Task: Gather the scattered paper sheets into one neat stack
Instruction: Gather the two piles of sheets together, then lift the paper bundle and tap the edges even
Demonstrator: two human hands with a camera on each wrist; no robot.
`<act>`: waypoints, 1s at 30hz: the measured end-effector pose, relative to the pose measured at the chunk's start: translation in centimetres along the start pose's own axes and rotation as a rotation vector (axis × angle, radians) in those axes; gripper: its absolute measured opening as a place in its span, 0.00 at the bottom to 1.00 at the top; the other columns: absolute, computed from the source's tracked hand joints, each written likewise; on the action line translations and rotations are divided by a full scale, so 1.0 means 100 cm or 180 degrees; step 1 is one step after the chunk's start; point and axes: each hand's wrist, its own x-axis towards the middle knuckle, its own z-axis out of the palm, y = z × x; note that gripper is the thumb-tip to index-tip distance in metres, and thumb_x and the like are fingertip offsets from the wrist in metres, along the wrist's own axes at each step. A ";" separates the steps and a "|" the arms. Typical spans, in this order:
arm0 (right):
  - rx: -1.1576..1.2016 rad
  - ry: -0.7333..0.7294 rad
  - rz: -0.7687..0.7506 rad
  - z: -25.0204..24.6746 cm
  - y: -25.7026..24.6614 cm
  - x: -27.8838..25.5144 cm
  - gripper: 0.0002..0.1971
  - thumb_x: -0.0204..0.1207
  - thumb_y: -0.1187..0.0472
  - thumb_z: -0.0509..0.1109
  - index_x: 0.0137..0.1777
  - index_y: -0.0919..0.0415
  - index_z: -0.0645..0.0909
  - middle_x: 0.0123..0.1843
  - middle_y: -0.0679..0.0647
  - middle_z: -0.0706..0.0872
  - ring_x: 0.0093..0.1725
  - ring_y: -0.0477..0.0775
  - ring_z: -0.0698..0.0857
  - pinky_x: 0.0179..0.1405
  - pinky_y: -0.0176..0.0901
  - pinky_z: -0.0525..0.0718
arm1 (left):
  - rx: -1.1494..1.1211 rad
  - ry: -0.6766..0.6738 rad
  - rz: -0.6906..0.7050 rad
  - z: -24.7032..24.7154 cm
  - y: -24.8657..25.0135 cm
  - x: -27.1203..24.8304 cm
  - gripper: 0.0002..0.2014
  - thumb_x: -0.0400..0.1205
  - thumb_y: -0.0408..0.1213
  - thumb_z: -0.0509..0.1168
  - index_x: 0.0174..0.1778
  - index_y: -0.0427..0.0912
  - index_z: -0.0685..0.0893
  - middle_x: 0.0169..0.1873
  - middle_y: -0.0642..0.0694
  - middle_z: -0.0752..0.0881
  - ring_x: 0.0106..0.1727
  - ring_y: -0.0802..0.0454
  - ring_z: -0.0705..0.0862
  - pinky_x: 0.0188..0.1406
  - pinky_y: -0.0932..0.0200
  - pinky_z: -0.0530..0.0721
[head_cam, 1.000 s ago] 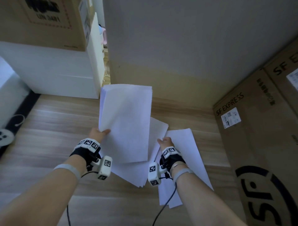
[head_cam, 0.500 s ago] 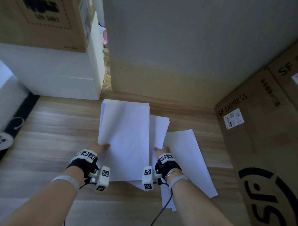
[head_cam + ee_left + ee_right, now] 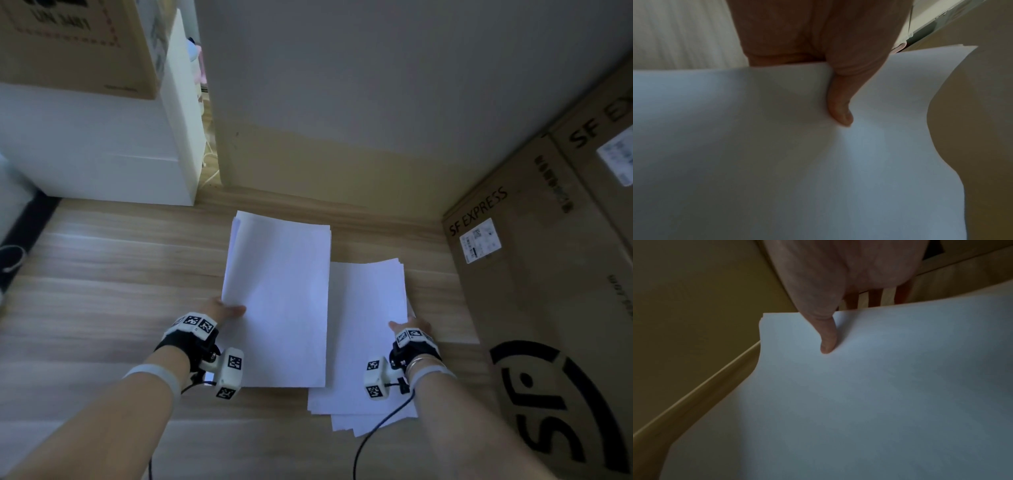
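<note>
Left wrist view shows the left hand (image 3: 818, 48) pinching a bundle of plain white paper sheets (image 3: 777, 162), thumb on top and the other fingers tucked under the edge. Same deal in the right wrist view: the right hand (image 3: 838, 280) grips a second bundle of white sheets (image 3: 859, 402), thumb pressed on top, fingers going underneath. From the head view, the left bundle (image 3: 277, 301) overlaps the right bundle's (image 3: 366, 329) inner edge, both over the light wood-plank floor (image 3: 102, 274), a few loose edges fanning out at the near end. Big brown SF Express cardboard box (image 3: 548, 308) sits just right of the paper, beige wall (image 3: 342, 102) behind.
</note>
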 end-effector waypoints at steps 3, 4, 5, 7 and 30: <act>0.0288 0.0090 -0.0056 0.011 0.011 0.004 0.28 0.72 0.59 0.74 0.69 0.67 0.71 0.70 0.65 0.74 0.64 0.67 0.80 0.64 0.58 0.81 | 0.0027 0.0038 -0.0031 0.005 -0.002 0.003 0.24 0.77 0.34 0.69 0.67 0.25 0.76 0.64 0.26 0.81 0.65 0.30 0.80 0.61 0.44 0.78; 0.0419 0.0105 -0.0057 0.013 0.013 0.004 0.31 0.70 0.61 0.76 0.70 0.66 0.67 0.70 0.66 0.75 0.65 0.68 0.80 0.64 0.59 0.81 | 0.0056 0.0064 -0.0037 0.007 -0.003 0.003 0.25 0.78 0.34 0.69 0.68 0.25 0.75 0.64 0.27 0.81 0.65 0.30 0.80 0.59 0.45 0.77; 0.0568 0.0099 -0.0016 0.014 0.014 0.003 0.35 0.69 0.63 0.77 0.72 0.66 0.63 0.70 0.67 0.75 0.66 0.68 0.80 0.63 0.61 0.80 | 0.0096 0.0089 -0.0056 0.008 -0.003 0.004 0.25 0.78 0.35 0.69 0.68 0.25 0.75 0.64 0.27 0.81 0.66 0.30 0.79 0.58 0.45 0.77; 0.0745 0.0049 0.0085 0.015 0.017 0.003 0.40 0.68 0.62 0.78 0.75 0.65 0.58 0.73 0.67 0.73 0.69 0.68 0.78 0.64 0.62 0.77 | 0.0141 0.0107 -0.0092 0.009 -0.004 0.005 0.26 0.78 0.36 0.69 0.68 0.25 0.75 0.65 0.26 0.81 0.66 0.31 0.79 0.62 0.44 0.76; 0.2084 0.0139 -0.1119 -0.043 -0.014 -0.004 0.17 0.80 0.69 0.64 0.66 0.77 0.76 0.65 0.67 0.82 0.59 0.58 0.81 0.60 0.49 0.76 | 0.0669 0.0106 0.0044 0.020 0.017 -0.002 0.30 0.78 0.37 0.69 0.71 0.23 0.71 0.68 0.27 0.78 0.68 0.31 0.78 0.70 0.42 0.75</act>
